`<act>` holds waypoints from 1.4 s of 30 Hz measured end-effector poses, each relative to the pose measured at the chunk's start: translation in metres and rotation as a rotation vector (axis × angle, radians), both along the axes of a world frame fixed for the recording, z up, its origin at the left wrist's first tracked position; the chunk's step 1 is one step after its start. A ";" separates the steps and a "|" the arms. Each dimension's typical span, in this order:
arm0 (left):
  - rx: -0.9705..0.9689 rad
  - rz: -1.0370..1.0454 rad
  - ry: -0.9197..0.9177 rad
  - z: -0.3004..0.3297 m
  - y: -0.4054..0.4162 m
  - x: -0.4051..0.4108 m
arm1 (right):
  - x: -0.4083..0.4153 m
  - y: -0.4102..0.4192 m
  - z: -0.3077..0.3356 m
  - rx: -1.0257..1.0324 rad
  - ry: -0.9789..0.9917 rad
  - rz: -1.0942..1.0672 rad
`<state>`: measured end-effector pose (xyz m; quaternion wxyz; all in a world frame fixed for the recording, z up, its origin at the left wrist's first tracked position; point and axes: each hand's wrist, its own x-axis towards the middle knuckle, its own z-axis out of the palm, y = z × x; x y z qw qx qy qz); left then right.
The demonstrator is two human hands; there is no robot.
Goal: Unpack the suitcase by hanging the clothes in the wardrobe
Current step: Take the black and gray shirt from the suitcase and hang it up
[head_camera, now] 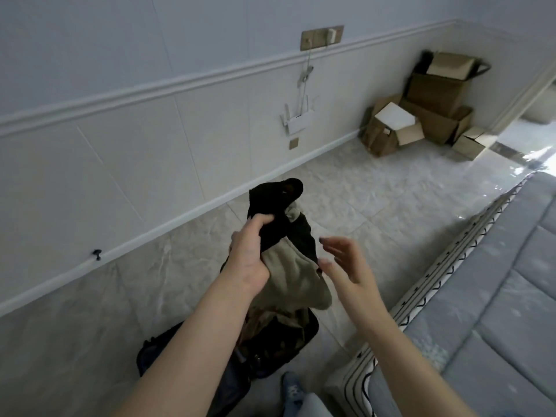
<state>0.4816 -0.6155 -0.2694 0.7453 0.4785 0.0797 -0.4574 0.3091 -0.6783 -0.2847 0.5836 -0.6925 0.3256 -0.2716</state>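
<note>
Left hand (pixel 249 254) grip clenched on bunched garment (pixel 285 251): soft black fabric above, beige fleece-like lining sagging in rounded fold below; held up over open dark suitcase (pixel 270 347) on pale marbled floor tiles (pixel 376 206); suitcase contents crumpled, hard to make out, partly hidden by forearm; right hand (pixel 346 266) grip wide, fingers spread, just beside garment, not touching; quilted grey mattress (pixel 496 296) at right, cut off by frame edge; brown cardboard boxes (pixel 427 106) stacked in corner.
</note>
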 end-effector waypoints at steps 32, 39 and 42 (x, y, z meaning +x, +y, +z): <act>0.112 -1.069 -0.944 0.095 -0.008 -0.027 | -0.023 0.001 0.076 -0.196 -0.105 0.057; -0.021 -0.887 -1.212 0.109 -0.015 -0.032 | -0.044 -0.009 0.089 -0.184 -0.117 -0.075; -0.128 -0.709 -1.313 0.118 -0.020 -0.042 | -0.049 -0.010 0.094 -0.214 -0.076 -0.073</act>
